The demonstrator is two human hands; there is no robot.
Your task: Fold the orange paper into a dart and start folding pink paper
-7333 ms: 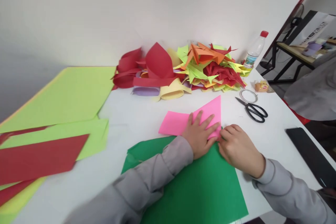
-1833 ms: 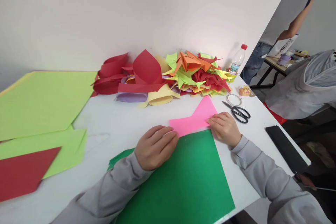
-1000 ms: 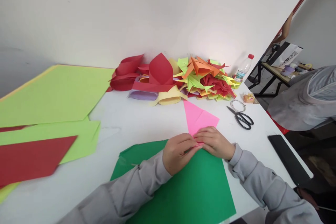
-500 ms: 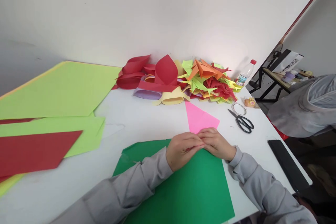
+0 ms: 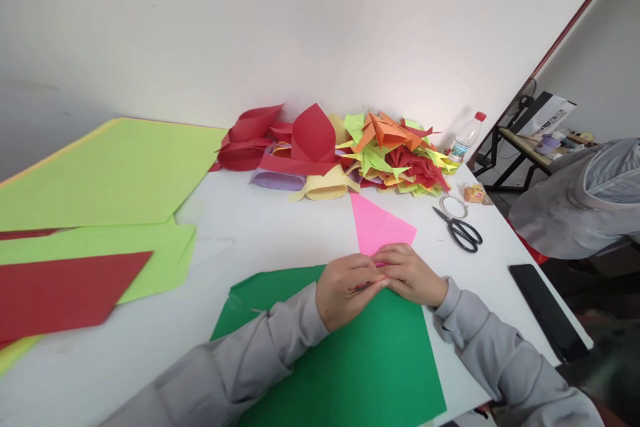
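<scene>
A folded pink paper (image 5: 379, 225) lies as a triangle on the white table (image 5: 280, 230), its near tip between my hands. My left hand (image 5: 346, 288) is closed, pinching that near tip. Fingertip to fingertip with it, my right hand (image 5: 411, 274) also pinches the tip. Both hands rest over the far edge of a green sheet (image 5: 350, 360). Grey sleeves cover both arms.
A pile of folded red, orange, yellow and green paper shapes (image 5: 350, 150) sits by the wall. Scissors (image 5: 463, 232), a tape ring (image 5: 453, 206) and a bottle (image 5: 465, 137) lie at right, a black phone (image 5: 547, 310) nearer. Lime (image 5: 105, 173) and red sheets (image 5: 60, 290) lie left. A person in grey (image 5: 585, 200) sits at right.
Over several seconds the pink paper was turned and folded into a narrow triangle pointing away. In the last second my hands have stayed together at its near tip.
</scene>
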